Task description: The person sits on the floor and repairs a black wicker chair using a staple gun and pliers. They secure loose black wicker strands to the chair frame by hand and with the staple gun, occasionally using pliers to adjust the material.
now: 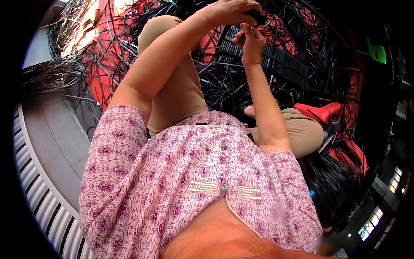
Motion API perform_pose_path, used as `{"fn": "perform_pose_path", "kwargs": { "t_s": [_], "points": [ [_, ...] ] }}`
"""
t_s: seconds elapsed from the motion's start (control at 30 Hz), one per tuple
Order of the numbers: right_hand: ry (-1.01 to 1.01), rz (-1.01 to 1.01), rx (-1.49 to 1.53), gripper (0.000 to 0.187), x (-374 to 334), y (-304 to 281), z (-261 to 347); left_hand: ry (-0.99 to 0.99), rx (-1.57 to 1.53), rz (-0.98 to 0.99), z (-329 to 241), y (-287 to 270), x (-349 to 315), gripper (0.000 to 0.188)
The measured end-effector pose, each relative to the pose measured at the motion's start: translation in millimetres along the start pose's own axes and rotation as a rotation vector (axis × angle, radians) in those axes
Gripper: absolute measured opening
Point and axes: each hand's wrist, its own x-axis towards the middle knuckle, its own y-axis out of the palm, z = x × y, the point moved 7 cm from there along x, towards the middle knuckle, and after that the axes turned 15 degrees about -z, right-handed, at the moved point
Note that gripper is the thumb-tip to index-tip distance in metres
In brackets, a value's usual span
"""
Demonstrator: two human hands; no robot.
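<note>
Tangled flat black strips crowd the upper frame, leaving little open room around a ridged black panel. Top centre, the left grip clasps a small black object; whether the right grip is closed, I cannot tell.

Pale pink shirt up top, purple scroll-and-medallion print all over, loose sleeves, shiny round buttons down the front, cream banded trim either side, plain tan trousers below
</note>
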Motion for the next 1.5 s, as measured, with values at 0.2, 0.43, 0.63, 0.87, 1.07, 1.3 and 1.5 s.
{"fn": "perform_pose_path", "kwargs": {
  "t_s": [0.2,0.43,0.63,0.87,1.07,1.3,1.5],
  "points": [
    [0.041,-0.043,-0.176,0.023,8,-13,-18,0.047,0.137,-0.065,-11,-2,4,0.026],
    [-0.353,-0.220,-0.539,0.027,55,-62,29,0.160,0.208,-0.140,-22,-5,1,0.025],
    [-0.009,0.650,-0.951,0.033,97,-8,12,0.192,0.204,-0.171,-22,-4,2,0.026],
    [0.427,0.895,-0.520,0.037,96,13,-16,0.217,0.203,-0.198,-23,-5,3,0.027],
    [0.734,0.631,0.097,0.027,101,24,-17,0.180,0.192,-0.194,-24,-9,2,0.031],
    [0.524,0.166,-0.106,0.010,121,37,66,0.113,0.191,-0.342,-28,-25,3,0.037],
    [0.022,0.173,-0.257,0.009,88,57,117,-0.047,-0.018,-0.371,-10,-30,-2,0.041]
  ]
}}
